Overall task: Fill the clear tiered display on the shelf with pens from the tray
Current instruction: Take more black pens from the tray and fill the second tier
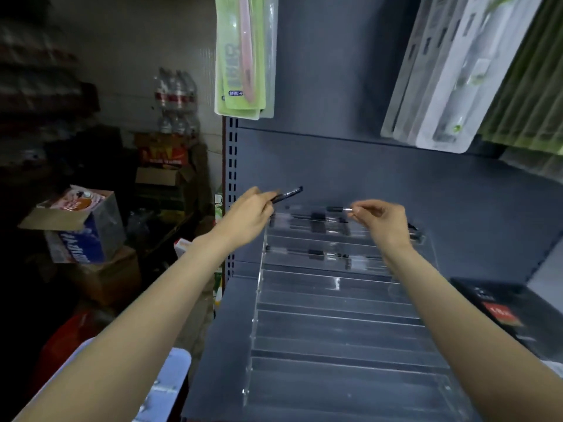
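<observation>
A clear tiered display (335, 318) stands on the dark grey shelf (225, 330). Its top two tiers hold several black pens (316, 219), and the lower tiers are bare. My left hand (249, 214) holds a black pen (288, 193) above the display's top left corner, the pen pointing up and to the right. My right hand (380, 220) pinches the silver end of another pen (338, 209) that lies level over the top tier. The tray of pens is not clearly seen.
A black box with a red label (499, 312) sits on the shelf right of the display. Green packaged items (240, 56) and white packs (451, 80) hang above. Cardboard boxes (85, 229) and bottled water (175, 92) crowd the floor at left.
</observation>
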A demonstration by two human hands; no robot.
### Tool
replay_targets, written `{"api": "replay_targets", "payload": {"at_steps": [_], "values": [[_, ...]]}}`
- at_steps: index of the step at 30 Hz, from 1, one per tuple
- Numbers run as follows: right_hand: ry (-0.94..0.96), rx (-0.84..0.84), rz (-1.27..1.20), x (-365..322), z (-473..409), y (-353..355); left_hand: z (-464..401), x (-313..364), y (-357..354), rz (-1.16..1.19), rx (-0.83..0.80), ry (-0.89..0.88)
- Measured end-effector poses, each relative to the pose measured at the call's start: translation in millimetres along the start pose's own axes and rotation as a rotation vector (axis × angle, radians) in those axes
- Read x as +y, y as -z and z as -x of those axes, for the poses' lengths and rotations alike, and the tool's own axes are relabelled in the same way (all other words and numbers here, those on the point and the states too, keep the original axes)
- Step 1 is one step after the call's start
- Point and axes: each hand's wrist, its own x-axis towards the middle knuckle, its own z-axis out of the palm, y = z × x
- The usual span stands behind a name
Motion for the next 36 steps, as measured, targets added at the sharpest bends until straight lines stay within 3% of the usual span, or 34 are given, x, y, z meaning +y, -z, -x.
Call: {"api": "replay_targets", "payload": {"at_steps": [7,11,21,24,26,29,36], "values": [[0.083,-0.156,0.348,6,-18,-8,-15,4,2,0.2,0.129,-0.022],[0.124,-0.251,0.554,0,-30,-9,-22,5,7,0.171,0.119,-0.039],[-0.041,-0.362,0.577,-11,-45,-15,-27,5,3,0.143,0.061,-0.037],[0.025,-0.319,0.512,-9,-41,-10,-26,7,1,0.123,0.029,-0.031],[0.066,-0.249,0.335,-9,-35,-6,-25,8,-3,0.131,0.025,-0.022],[0.074,-0.297,0.079,-13,-23,-5,-25,13,-8,0.192,0.036,-0.032],[0.055,-0.366,-0.028,-9,-17,4,-19,18,-8,0.239,0.009,-0.059]]}}
